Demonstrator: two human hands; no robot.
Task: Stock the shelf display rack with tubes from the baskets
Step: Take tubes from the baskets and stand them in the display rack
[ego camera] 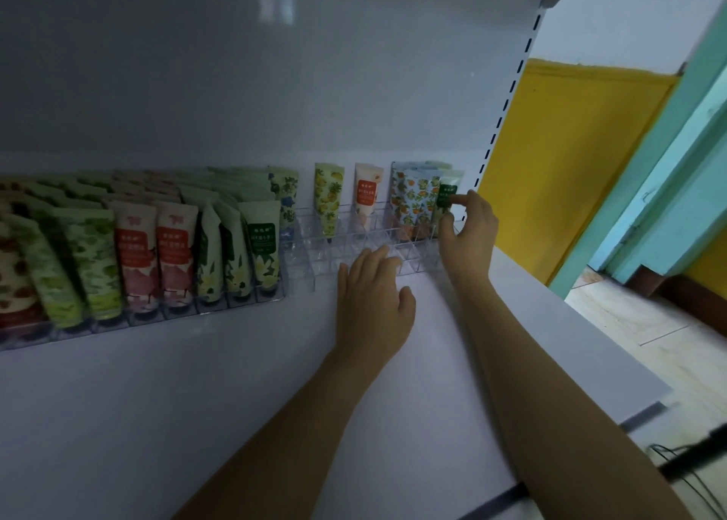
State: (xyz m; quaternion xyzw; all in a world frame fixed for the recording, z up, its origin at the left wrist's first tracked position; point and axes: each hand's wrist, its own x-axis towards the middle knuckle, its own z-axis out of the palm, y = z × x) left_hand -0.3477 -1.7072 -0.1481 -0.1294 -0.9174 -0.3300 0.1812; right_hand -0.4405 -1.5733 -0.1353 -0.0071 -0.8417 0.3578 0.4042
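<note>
Right grip (468, 228) pinches green-label tube (448, 191) between finger and thumb, at rack's (314, 261) far right end, back row. Left grip (373, 303) spread flat on rack's front edge. Risks: tube misses slot, tips neighbours (413, 200); light rack slides.

White shelf (177, 401) with clear display racks (310, 271) atop

Your left hand (373, 303): flat, palm down, fingers straight. Your right hand (468, 228): just ahead and right of it, arm extended, thumb and forefinger pinching a tube (446, 189).
</note>
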